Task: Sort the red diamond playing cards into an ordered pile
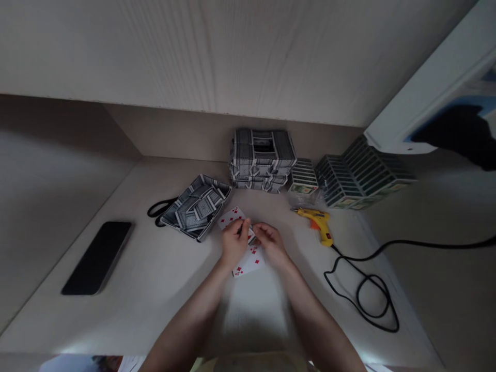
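Observation:
Both hands meet above the middle of the desk. My left hand [234, 241] has its fingers closed on a small folded card piece [251, 235]. From the other side my right hand [270, 242] pinches the same piece. Beneath and around them lie playing cards with red diamonds, one card [231, 215] behind my left hand and another card [248, 262] nearer to me. Left of the hands, an open tray made of patterned cards [199, 239] holds several loose folded cards [205, 206].
A black phone [97, 258] lies left, black-handled scissors [157, 209] beside the tray. Card-built boxes [263, 155] stand at the back, with stacked card boxes [349, 178] further right. A yellow glue gun [321, 222] and its looped black cable [358, 299] lie right.

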The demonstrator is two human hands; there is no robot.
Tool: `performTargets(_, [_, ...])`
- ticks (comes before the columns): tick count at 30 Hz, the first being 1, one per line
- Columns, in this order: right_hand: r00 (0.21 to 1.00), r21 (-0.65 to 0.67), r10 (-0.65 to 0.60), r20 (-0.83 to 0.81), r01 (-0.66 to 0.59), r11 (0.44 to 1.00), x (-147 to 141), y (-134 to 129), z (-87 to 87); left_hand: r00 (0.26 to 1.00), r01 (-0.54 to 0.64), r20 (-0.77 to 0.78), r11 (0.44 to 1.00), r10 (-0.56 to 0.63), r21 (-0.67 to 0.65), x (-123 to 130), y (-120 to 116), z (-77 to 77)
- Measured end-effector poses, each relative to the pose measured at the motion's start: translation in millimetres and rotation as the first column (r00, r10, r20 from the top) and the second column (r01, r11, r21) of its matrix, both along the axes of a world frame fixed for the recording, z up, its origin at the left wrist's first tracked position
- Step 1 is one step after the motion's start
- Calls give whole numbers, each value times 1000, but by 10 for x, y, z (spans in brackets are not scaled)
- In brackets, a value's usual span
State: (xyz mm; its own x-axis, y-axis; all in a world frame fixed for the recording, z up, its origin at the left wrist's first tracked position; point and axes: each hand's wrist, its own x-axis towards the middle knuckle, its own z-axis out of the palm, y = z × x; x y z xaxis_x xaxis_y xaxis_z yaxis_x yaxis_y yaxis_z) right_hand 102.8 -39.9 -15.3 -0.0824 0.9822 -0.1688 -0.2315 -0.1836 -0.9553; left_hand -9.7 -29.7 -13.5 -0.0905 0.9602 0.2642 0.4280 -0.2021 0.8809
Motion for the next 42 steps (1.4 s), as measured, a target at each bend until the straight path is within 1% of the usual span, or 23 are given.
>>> performTargets(2, [999,-15,42,-26,-42,999,2,-1,17,990,-42,130,997,51,-70,15,22,-8])
performTargets(4, [998,-16,56,-24,-57,998,-3,-6,34,972,-60,219,990,87,-127,21,43,-16])
performTargets(7, [999,0,49,5,-49,999,-18,-9,41,953,-58,285,984,105,-171,15,61,-19])
performTargets(10, [999,5,33,18,-33,999,-27,-3,18,952,-56,288,983,105,-173,5,62,-15])
performTargets(12, [999,6,13,32,-14,1000,-27,4,0,965,-45,248,988,82,-150,1,57,-15])
performTargets(16, [997,31,-38,71,35,999,-28,12,2,993,0,121,998,8,-60,-12,38,-32])
performTargets(21, [995,50,-72,73,69,996,-36,17,8,993,59,-106,998,-57,22,-40,19,-34])
performTargets(24, [996,61,-58,66,54,997,-31,20,-6,979,58,-200,996,-44,61,-41,3,-16])
performTargets(27, [996,66,-48,81,42,997,-22,23,-5,976,17,-217,996,1,84,-29,-12,-11])
performTargets(30, [995,59,-42,89,37,998,-18,22,7,987,-44,-150,997,52,57,-17,-13,-29])
performTargets(33, [1000,30,1,30,-1,1000,-25,16,0,996,-78,-35,997,78,0,-15,7,-44])
performTargets(36, [999,14,33,-25,-33,999,-42,11,-23,990,-92,100,993,100,-76,-23,42,-30])
performTargets(38, [1000,18,25,-13,-24,1000,-55,12,-30,977,-62,194,988,89,-138,-35,72,-11])
performTargets(39, [1000,27,13,10,-13,1000,-59,14,-29,969,-26,237,986,65,-166,-42,86,-3])
performTargets(41, [994,72,-34,99,27,997,-54,21,-18,957,37,289,981,19,-189,-55,106,3])
performTargets(42, [983,112,-74,165,56,992,-43,25,-11,957,52,291,982,4,-183,-61,110,0])
